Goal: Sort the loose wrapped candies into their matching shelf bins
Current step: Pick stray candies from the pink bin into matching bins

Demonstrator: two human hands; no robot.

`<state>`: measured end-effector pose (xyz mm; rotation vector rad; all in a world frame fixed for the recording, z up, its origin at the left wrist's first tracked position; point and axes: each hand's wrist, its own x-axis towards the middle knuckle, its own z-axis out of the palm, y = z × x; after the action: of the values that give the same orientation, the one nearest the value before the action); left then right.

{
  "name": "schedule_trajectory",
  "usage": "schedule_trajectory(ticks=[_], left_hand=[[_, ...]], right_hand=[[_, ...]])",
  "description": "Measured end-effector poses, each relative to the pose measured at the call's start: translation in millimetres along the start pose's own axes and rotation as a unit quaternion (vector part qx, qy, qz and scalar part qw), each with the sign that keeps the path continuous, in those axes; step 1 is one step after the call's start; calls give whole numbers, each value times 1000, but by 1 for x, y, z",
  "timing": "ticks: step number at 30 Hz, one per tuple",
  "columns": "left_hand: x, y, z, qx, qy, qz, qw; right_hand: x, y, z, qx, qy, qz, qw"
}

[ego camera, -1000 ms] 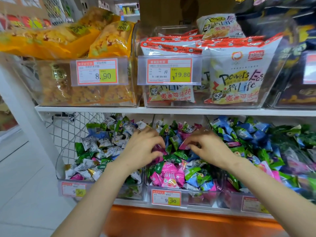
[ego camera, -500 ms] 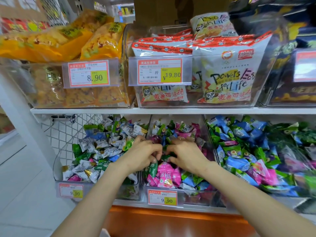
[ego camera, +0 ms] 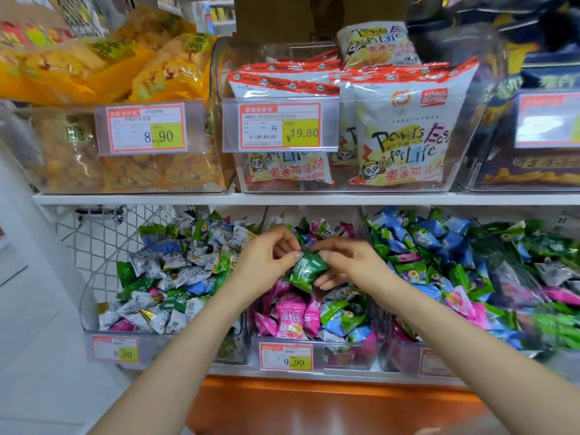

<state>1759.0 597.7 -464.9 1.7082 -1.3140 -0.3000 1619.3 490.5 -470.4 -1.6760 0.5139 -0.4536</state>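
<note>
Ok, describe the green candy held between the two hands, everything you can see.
The green candy is a pillow-shaped pack in glossy green film with white characters on its face. It is tilted above the pink candies of the middle bin. The left hand pinches its upper end; the right hand grips its right side.

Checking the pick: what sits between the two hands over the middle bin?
In the head view, one green wrapped candy lies between the left hand and the right hand; both pinch it.
</note>
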Motion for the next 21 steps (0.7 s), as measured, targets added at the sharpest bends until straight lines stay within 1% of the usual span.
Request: schedule_trajectory(ticks=[3,5,7,10,12,16,18,21], left_hand=[[1,4,7,5,17,2,1000],[1,8,12,-5,20,10,1000],[0,12,17,-26,10,11,1000],[1,15,22,-51,12,14,999],[3,15,22,-61,35,6,998],[6,11,23,-58,70,-26,996],[6,11,26,-58,72,-33,995],[5,12,32,-35,54,-28,998]], right_hand=[[-5,-2,-3,19,-4,11,1000],[-7,-1,-6,-34,4,-3,999],[-9,0,-10,-89,33,-16,995],[-14,1,-20,-122,59,-29,990],[-18,1,-29,-131,68,-41,988],[-29,-5,-56,-135,123,-51,982],[-36,-9,-75,-130,149,-49,979],[-48,-8,-103,-120,185,-44,974]])
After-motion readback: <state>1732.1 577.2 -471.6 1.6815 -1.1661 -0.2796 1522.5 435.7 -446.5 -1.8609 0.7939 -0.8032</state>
